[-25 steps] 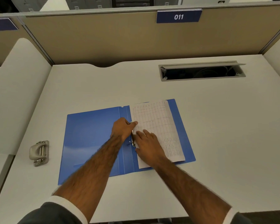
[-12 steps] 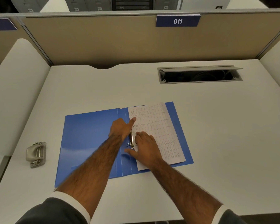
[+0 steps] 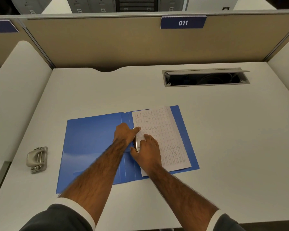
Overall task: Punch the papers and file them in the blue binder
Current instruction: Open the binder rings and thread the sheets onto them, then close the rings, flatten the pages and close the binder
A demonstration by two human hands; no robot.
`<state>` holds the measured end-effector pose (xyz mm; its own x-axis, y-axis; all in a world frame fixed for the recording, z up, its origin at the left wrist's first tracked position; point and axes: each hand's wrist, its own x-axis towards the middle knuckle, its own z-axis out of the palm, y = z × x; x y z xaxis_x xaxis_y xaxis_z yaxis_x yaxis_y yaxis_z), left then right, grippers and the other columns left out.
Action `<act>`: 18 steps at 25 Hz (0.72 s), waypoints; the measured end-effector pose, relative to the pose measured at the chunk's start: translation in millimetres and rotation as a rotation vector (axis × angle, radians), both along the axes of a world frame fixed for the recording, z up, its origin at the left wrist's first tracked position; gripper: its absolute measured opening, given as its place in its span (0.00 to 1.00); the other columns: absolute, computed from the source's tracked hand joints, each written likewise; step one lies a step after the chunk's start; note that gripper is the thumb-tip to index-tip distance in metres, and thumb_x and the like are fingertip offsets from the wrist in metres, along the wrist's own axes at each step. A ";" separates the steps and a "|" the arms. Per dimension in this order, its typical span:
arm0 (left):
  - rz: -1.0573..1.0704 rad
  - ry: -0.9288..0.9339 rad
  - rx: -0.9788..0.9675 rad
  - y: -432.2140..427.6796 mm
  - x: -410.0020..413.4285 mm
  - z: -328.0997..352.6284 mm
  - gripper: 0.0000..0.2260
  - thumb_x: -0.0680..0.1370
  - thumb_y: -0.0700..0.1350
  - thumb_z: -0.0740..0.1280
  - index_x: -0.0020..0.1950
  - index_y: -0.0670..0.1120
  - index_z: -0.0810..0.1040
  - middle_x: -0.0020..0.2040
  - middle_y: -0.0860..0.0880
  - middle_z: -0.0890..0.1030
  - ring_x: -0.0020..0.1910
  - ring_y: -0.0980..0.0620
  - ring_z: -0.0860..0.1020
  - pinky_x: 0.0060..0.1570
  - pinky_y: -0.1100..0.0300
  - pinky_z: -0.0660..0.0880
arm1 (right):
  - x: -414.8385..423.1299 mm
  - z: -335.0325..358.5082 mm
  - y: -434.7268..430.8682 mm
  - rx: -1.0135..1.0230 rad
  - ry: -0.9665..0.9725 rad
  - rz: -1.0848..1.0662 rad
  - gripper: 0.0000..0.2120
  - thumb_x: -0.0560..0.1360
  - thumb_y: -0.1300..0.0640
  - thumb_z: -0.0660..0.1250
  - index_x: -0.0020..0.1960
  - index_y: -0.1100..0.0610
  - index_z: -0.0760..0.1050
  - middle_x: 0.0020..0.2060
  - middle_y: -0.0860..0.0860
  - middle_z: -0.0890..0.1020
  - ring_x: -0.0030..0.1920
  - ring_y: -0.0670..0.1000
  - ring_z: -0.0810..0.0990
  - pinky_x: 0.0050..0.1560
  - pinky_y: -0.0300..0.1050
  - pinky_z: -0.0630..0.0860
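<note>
The blue binder [image 3: 93, 147] lay open on the surface [image 3: 223, 130], with the papers [image 3: 165, 139] on its right half against the ring mechanism [image 3: 135, 144]. The right hand [image 3: 148, 150] pressed flat on the inner margin, fingers loosely spread. The left hand [image 3: 123, 134] sat at the mechanism; its grip could not be determined. The sheets were judged light, limp and tear-prone at the holes, so they should be held flat by the punched margin.

A white desk [image 3: 223, 130] carries the open blue binder [image 3: 90, 144] and, well left, a metal hole punch [image 3: 37, 160].
</note>
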<state>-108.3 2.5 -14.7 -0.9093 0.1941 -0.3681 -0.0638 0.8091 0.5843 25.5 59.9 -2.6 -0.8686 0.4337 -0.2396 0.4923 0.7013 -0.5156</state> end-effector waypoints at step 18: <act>-0.891 0.345 -0.234 19.8 127.3 -25.2 0.26 0.83 0.59 0.41 0.81 0.57 0.42 0.81 0.51 0.38 0.80 0.46 0.36 0.77 0.43 0.39 | 116.0 -41.9 52.3 0.344 -0.106 -0.310 0.39 0.79 0.37 0.34 0.77 0.62 0.58 0.76 0.66 0.58 0.76 0.66 0.59 0.74 0.63 0.60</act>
<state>19.0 22.2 -40.0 -0.5300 0.8172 -0.2263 0.7701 0.5756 0.2750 141.5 112.2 -44.5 -0.6640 0.7385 -0.1168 0.7429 0.6338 -0.2154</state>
